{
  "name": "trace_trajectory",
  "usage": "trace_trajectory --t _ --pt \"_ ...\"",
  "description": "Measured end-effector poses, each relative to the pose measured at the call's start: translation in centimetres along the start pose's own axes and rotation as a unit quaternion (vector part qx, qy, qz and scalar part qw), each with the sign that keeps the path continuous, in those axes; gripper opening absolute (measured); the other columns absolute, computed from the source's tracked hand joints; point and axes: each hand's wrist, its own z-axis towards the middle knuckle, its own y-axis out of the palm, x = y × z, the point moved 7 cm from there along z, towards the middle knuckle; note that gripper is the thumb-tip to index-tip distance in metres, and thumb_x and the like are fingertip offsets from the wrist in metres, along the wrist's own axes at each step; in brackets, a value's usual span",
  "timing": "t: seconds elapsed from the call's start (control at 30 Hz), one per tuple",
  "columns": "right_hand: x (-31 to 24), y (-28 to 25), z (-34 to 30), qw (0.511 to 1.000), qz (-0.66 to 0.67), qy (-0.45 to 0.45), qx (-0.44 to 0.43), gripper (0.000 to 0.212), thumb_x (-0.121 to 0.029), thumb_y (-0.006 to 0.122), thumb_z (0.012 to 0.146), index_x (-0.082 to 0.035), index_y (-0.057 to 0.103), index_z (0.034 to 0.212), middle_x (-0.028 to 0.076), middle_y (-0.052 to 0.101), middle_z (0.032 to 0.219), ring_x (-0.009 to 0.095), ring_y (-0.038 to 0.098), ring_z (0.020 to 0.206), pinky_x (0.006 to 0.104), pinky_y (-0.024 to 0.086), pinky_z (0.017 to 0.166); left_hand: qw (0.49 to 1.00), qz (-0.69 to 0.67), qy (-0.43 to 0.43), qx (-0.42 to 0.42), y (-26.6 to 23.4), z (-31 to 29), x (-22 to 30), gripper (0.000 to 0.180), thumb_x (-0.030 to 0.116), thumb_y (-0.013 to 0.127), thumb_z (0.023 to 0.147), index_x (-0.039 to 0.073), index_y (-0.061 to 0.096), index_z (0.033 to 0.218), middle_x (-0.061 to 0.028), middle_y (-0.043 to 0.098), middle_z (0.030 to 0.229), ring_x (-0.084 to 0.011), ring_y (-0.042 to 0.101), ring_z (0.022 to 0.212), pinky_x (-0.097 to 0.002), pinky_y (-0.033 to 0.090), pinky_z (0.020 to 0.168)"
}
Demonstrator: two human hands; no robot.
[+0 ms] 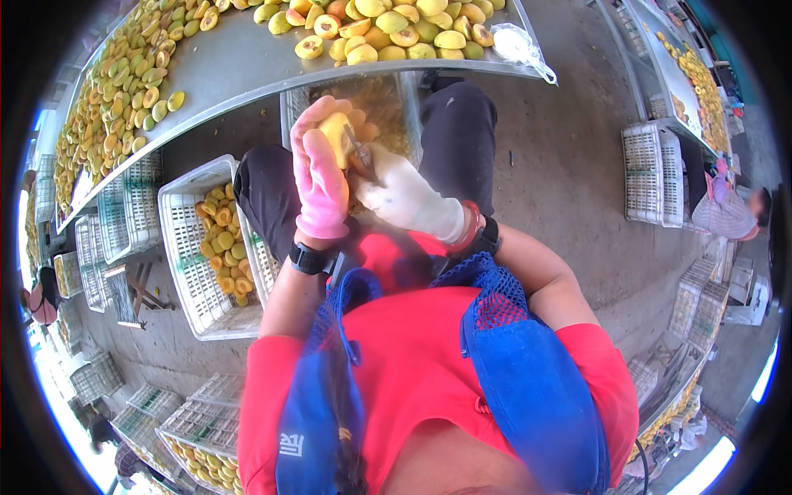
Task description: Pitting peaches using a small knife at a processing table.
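Observation:
My left hand (320, 186), in a pink glove, is wrapped round a yellow peach (335, 137) between my knees. My right hand (412, 198), in a white glove, grips a small metal pitting tool (360, 152). Its tip is against the fruit's side; the rest of it is partly hidden by the fingers. Below both hands stands a crate (409, 103) with brownish-yellow contents, blurred and partly covered. Ahead, a metal table (239, 78) carries heaps of peaches (388, 33), some of them cut.
Beside my left leg, a white crate (183, 247) holds peach halves (224, 243). A white plastic bag (516, 43) lies at the table's right corner. More crates (652, 173) stand at right and left. Another person (726, 206) sits at a table far right.

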Motion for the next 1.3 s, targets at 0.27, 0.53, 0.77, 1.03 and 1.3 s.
trace_trajectory --t 0.27,0.53,0.77,1.03,1.3 --pt "-0.4 0.3 -0.1 0.998 -0.002 0.045 0.042 0.017 -0.009 0.063 0.09 0.001 0.052 0.097 0.018 0.061 0.077 0.03 0.062 0.067 0.039 0.049 0.063 0.999 0.001 0.051 -0.004 0.7 0.3 1.4 0.061 0.053 0.038 0.101 0.003 0.041 0.136 -0.0152 0.055 0.126 -0.0287 0.06 0.11 -0.0425 0.051 0.094" --pt "-0.8 -0.3 0.3 0.999 -0.024 0.021 -0.017 0.013 -0.009 0.059 0.091 0.0 0.052 0.097 0.013 0.059 0.073 0.023 0.06 0.061 0.0353 0.048 0.057 0.995 -0.018 0.072 -0.068 0.3 0.3 1.0 0.051 0.043 0.047 0.102 0.002 0.043 0.132 -0.016 0.056 0.126 -0.0253 0.062 0.105 -0.0406 0.05 0.093" --pt "0.6 0.9 -0.9 0.921 0.228 0.261 -0.177 0.006 -0.008 0.052 0.093 -0.008 0.049 0.099 -0.001 0.049 0.066 0.007 0.045 0.047 0.0244 0.036 0.041 0.998 -0.016 0.003 -0.055 -0.1 0.1 0.6 0.057 0.052 0.043 0.1 0.003 0.045 0.128 -0.0167 0.058 0.12 -0.0278 0.064 0.097 -0.0401 0.053 0.089" --pt "1.1 0.6 -1.4 0.909 0.251 0.302 -0.141 0.005 -0.01 0.052 0.096 -0.011 0.048 0.1 -0.003 0.046 0.063 0.005 0.042 0.046 0.0221 0.034 0.04 0.987 -0.054 -0.151 -0.02 -0.2 0.7 -1.3 0.071 0.059 0.034 0.1 0.004 0.037 0.145 -0.0141 0.058 0.127 -0.0251 0.06 0.111 -0.0383 0.051 0.092" --pt "3.9 -1.0 -1.6 0.95 0.108 0.281 -0.078 0.012 -0.014 0.055 0.092 -0.005 0.05 0.1 0.001 0.049 0.063 0.008 0.043 0.041 0.0259 0.032 0.034 0.95 0.192 -0.245 -0.037 -5.0 1.6 -4.6 0.078 0.064 0.026 0.1 -0.001 0.055 0.133 -0.0069 0.066 0.111 -0.0112 0.057 0.094 -0.0251 0.045 0.082"
